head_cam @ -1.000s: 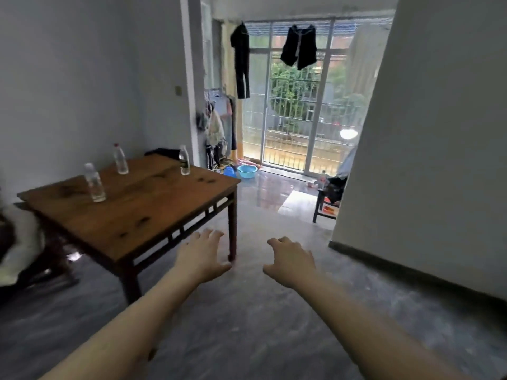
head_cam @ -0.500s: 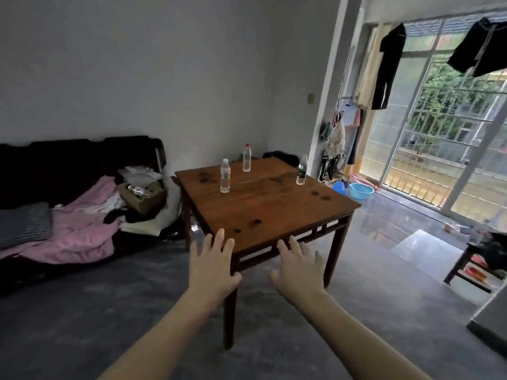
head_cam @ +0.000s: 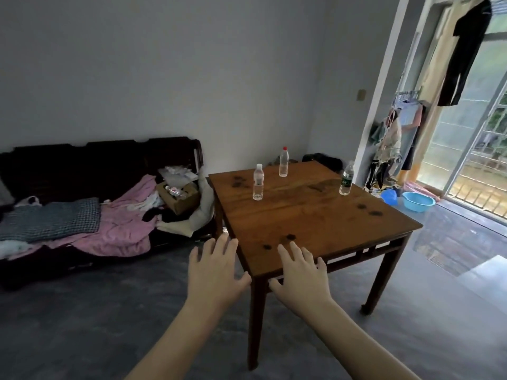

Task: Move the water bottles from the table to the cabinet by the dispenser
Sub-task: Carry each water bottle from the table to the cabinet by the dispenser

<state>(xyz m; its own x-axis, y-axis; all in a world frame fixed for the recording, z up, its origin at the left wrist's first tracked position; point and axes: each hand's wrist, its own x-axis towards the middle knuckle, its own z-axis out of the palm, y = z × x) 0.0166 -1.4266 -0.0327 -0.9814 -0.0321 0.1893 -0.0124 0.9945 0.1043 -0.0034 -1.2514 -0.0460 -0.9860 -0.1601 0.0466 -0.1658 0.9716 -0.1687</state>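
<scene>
Grey walls and a grey floor frame a square wooden worktop (head_cam: 315, 215) that stands near the middle of the room, one corner turned toward the person. Three water bottles stand upright on its far half, well apart from one another: a clear white-capped bottle (head_cam: 258, 182) toward the left, a red-capped bottle (head_cam: 284, 162) behind it near the far edge, and a green-labelled bottle (head_cam: 346, 178) out by the right edge. Spread as they are, they will probably need separate reaches, or one for each hand.

Both arms stretch forward over the near corner. The left hand (head_cam: 212, 267) and the right hand (head_cam: 300, 272) are spread flat with fingers straight and apart, palms down, holding nothing — a ready posture for someone nearing the worktop, it seems, not a grasp. Neither hand is close to a bottle; all three lie beyond the fingertips, across most of the tabletop.

To the left, a dark sofa (head_cam: 104, 165) carries a pink blanket (head_cam: 120, 229) and a cardboard box (head_cam: 179, 197). On the right, a sliding glass door (head_cam: 466, 149) lets in daylight, with a blue basin (head_cam: 418, 201) on the floor beside it and dark clothes (head_cam: 466, 50) hanging above. Neither the cabinet nor the dispenser is in view, so the task looks barely begun — every bottle has yet to leave the worktop.
</scene>
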